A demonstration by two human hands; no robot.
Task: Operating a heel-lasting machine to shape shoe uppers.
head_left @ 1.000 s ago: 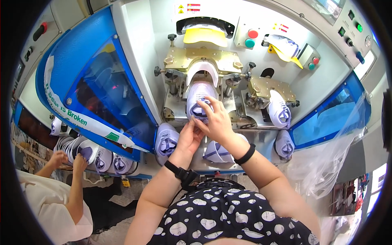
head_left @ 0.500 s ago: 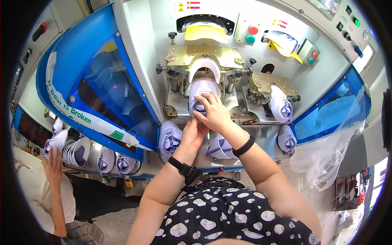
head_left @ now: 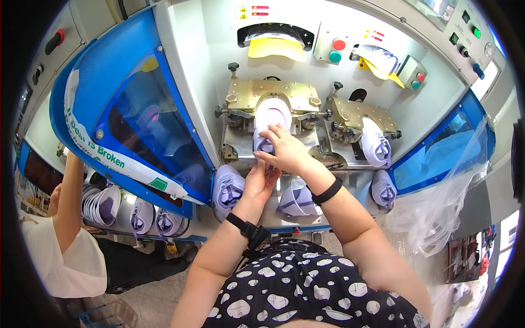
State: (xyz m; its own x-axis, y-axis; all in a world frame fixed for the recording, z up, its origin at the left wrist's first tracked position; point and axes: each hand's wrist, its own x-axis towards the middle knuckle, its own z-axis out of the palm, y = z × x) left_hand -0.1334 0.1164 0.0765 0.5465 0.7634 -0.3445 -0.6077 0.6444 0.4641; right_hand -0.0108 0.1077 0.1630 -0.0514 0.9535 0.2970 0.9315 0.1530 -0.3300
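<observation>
Lilac sneaker [head_left: 261, 142]: likely light, soft-collared, best held by the heel; my right hand [head_left: 289, 152] grips its collar, left hand [head_left: 258, 183] adjoining, grip unclear.

Shoe [head_left: 266, 146] at middle clamp [head_left: 272, 88], second shoe [head_left: 376, 146] at right clamp [head_left: 355, 112] (third shoe [head_left: 384, 188] before it), door [head_left: 136, 104] left

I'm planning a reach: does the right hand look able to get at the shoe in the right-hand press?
Probably yes: nothing visible stands between the right hand and that shoe.
</observation>
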